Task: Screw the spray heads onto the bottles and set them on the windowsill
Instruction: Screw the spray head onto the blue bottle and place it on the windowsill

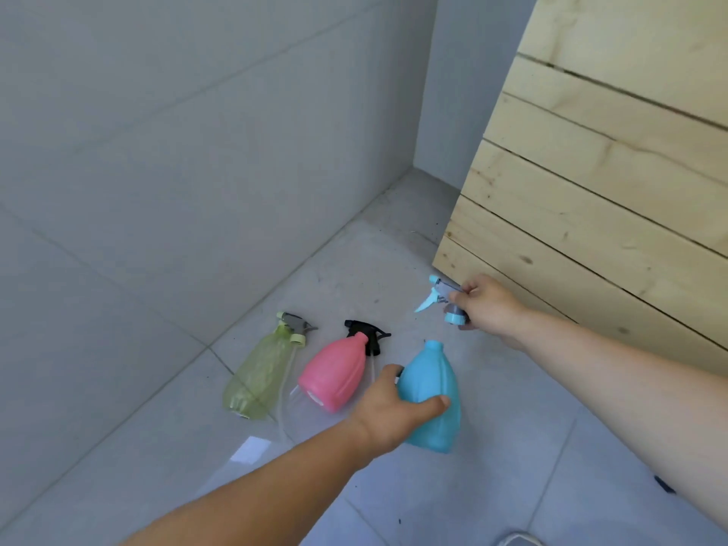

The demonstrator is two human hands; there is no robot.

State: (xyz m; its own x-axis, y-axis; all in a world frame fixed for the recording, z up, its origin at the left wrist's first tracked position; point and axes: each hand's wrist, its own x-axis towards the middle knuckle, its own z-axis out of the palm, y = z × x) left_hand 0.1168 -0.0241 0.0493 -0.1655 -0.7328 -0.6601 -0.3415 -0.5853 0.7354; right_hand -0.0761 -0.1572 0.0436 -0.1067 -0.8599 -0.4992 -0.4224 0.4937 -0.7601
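Observation:
My left hand (394, 413) grips the blue bottle (433, 388) around its body, just above the floor, with its open neck pointing up and away. My right hand (488, 305) holds the blue spray head (443, 299) a little above and to the right of that neck, apart from it. A pink bottle (335, 374) lies on the floor with a black spray head (366, 333) lying at its neck. Left of it lies a translucent yellow-green bottle (258, 378) with a yellow-and-grey spray head (293, 327) lying at its neck.
A pale wooden plank structure (610, 183) rises on the right, close behind my right hand. Grey tiled walls (177, 151) meet in a corner at the back. The floor (492, 486) is grey tile. No windowsill is in view.

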